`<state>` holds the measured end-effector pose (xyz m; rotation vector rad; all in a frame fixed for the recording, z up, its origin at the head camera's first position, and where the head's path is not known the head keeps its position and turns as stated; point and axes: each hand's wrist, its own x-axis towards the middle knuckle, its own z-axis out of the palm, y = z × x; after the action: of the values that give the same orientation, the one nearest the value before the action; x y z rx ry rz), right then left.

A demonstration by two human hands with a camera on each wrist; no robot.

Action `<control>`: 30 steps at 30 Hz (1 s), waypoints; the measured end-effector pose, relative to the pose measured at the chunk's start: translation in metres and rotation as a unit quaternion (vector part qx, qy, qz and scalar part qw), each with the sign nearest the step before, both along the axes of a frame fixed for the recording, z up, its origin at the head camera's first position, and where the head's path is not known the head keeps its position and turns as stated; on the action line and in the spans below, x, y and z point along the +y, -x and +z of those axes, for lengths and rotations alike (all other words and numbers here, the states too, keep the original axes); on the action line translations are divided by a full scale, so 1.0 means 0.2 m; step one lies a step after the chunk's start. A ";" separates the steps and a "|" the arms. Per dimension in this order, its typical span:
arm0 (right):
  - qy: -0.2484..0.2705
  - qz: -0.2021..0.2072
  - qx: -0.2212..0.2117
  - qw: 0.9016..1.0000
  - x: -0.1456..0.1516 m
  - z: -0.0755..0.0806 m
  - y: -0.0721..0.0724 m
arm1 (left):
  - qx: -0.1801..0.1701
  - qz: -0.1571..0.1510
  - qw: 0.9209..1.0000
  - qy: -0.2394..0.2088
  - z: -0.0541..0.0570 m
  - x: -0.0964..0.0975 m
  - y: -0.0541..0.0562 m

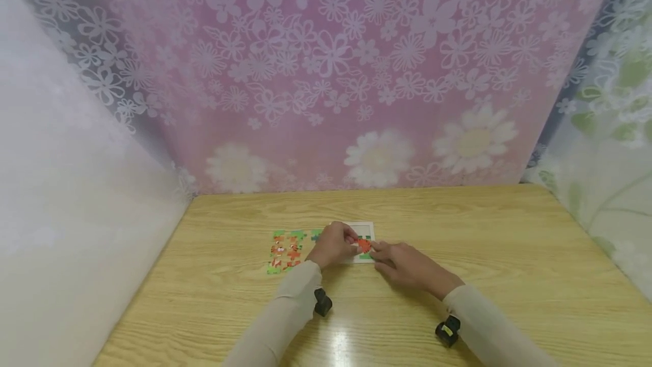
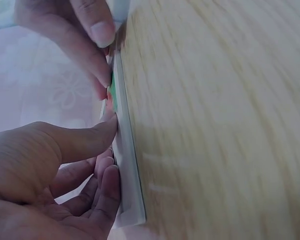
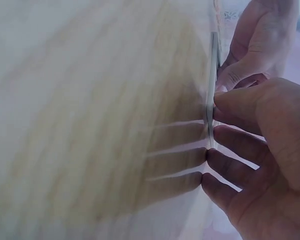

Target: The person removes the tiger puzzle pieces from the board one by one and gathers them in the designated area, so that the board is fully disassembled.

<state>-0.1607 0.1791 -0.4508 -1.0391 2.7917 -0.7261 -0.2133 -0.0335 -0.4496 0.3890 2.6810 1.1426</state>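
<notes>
A white puzzle frame (image 1: pixel 363 224) lies on the wooden table with green pieces inside it. Over it, my left hand (image 1: pixel 336 243) pinches an orange puzzle piece (image 1: pixel 364 244) between thumb and fingers. From the right side, my right hand (image 1: pixel 407 265) touches the piece and the frame's edge, its fingers fairly straight. In the left wrist view the left thumb (image 2: pixel 92 140) lies against the edge of the frame (image 2: pixel 127 165), and a green piece (image 2: pixel 114 87) shows by the right fingertips. The right wrist view shows the right fingertips along the frame's thin edge; the piece is hidden there.
Several loose orange and green puzzle pieces (image 1: pixel 285 251) lie left of the frame, some with parts of a cartoon animal. A blue-green piece (image 1: pixel 316 234) sits by the left wrist. Flowered curtains (image 1: pixel 331 84) stand behind and beside the table (image 1: pixel 484 242).
</notes>
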 end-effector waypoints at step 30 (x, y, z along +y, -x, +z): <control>-0.043 0.004 0.017 0.999 0.00 0.01 -0.02 | -0.025 0.029 0.997 -0.066 0.03 0.02 -0.05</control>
<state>-0.1559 0.1800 -0.4488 -1.0557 2.8184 -0.5877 -0.2037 -0.0301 -0.4446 0.3017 2.5972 1.3325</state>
